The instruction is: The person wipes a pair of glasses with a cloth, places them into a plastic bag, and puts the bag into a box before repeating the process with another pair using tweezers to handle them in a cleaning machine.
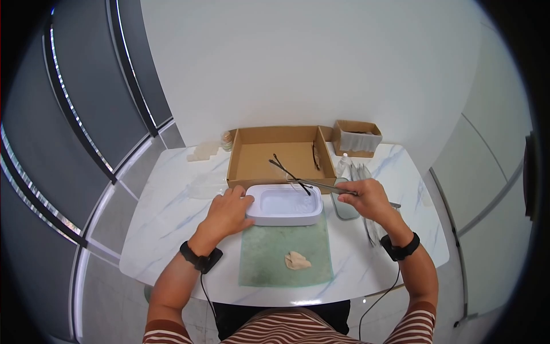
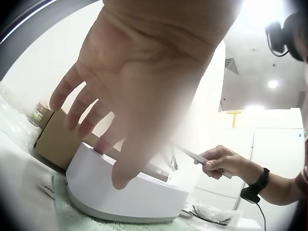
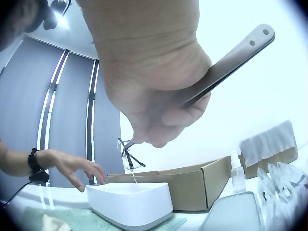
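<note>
My right hand (image 1: 366, 198) grips metal tweezers (image 3: 231, 62), which hold a pair of glasses (image 3: 129, 156) over the white tub (image 1: 283, 215). In the right wrist view a thin stream runs from the glasses down into the tub. Liquid lies inside the tub. At the tub's left end my left hand (image 1: 229, 212) rests with its fingers on the rim, spread and fairly straight in the left wrist view. The tub stands on the back part of a green cloth (image 1: 275, 272), where a crumpled beige cloth (image 1: 297, 261) lies.
Behind the tub is an open cardboard box (image 1: 269, 163) with another dark pair of glasses (image 1: 315, 156) inside. To the right are a pale tray (image 1: 346, 213), a small spray bottle (image 1: 343, 165), plastic-wrapped items (image 1: 372, 229) and a smaller box (image 1: 356, 143). A jar (image 1: 227, 141) stands back left.
</note>
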Action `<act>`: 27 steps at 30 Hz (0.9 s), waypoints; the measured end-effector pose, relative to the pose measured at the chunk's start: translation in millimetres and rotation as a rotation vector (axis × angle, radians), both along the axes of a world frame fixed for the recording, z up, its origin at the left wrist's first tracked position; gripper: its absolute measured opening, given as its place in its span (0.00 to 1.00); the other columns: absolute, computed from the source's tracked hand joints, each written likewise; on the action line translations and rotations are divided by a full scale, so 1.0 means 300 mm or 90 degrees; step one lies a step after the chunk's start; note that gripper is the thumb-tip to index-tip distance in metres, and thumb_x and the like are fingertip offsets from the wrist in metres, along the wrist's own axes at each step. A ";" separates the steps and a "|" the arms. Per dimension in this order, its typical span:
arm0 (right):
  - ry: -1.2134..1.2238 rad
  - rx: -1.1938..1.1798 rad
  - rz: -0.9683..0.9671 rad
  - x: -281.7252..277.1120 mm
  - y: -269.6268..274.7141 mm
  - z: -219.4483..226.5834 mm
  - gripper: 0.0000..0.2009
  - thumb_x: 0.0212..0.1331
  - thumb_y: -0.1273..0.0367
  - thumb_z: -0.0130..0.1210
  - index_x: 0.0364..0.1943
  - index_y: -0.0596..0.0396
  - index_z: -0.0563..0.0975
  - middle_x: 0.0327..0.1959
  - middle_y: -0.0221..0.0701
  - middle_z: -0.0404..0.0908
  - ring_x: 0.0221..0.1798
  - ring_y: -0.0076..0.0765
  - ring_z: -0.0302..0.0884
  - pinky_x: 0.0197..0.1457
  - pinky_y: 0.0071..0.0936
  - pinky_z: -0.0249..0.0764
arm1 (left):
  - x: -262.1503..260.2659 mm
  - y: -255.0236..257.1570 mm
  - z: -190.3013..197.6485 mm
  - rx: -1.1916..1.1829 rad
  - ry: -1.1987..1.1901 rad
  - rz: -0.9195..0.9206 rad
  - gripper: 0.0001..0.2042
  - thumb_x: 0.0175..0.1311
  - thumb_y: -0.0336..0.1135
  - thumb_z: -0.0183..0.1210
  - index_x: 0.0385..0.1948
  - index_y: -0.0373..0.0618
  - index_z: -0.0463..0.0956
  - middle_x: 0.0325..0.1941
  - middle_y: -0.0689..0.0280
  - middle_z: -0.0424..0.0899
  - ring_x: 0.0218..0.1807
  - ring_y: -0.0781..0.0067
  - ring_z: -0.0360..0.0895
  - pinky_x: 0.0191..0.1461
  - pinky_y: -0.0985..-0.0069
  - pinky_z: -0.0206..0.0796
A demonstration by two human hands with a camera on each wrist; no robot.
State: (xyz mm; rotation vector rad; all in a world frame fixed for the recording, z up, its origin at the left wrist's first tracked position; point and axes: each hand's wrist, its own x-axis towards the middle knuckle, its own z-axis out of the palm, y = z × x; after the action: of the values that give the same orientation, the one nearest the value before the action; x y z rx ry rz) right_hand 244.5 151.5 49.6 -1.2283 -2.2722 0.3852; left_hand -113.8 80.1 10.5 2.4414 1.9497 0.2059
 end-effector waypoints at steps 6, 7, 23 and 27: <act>-0.049 -0.018 0.014 -0.001 -0.018 -0.039 0.15 0.58 0.60 0.69 0.48 0.46 0.87 0.33 0.40 0.87 0.36 0.50 0.84 0.41 0.40 0.77 | -0.004 -0.021 -0.022 0.040 -0.022 -0.008 0.22 0.53 0.42 0.72 0.51 0.48 0.82 0.57 0.59 0.78 0.59 0.53 0.76 0.59 0.59 0.71; -0.052 -0.016 0.015 0.000 -0.021 -0.046 0.15 0.58 0.60 0.69 0.48 0.46 0.87 0.33 0.40 0.87 0.36 0.50 0.84 0.41 0.40 0.77 | -0.010 -0.023 -0.026 0.062 -0.052 -0.017 0.21 0.55 0.41 0.71 0.50 0.47 0.82 0.57 0.59 0.79 0.59 0.54 0.76 0.60 0.59 0.71; 0.247 -0.211 0.026 -0.052 -0.054 -0.075 0.16 0.64 0.68 0.66 0.54 0.58 0.84 0.24 0.20 0.76 0.23 0.14 0.68 0.24 0.18 0.69 | 0.052 0.004 0.028 0.441 -0.621 0.021 0.04 0.63 0.27 0.63 0.32 0.36 0.82 0.30 0.58 0.84 0.30 0.65 0.83 0.36 0.74 0.74; 0.144 -0.232 0.023 -0.031 -0.051 -0.164 0.16 0.64 0.68 0.67 0.53 0.57 0.84 0.22 0.21 0.75 0.21 0.15 0.68 0.24 0.19 0.68 | 0.056 -0.006 0.002 0.418 -0.601 0.024 0.04 0.62 0.29 0.63 0.32 0.38 0.83 0.29 0.59 0.84 0.29 0.64 0.83 0.35 0.73 0.73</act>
State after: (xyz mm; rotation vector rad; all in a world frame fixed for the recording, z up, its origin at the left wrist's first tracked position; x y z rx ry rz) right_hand 235.2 136.3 0.3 -1.2416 -2.0898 0.9359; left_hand -97.1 78.4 11.0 1.8859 1.5752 1.8288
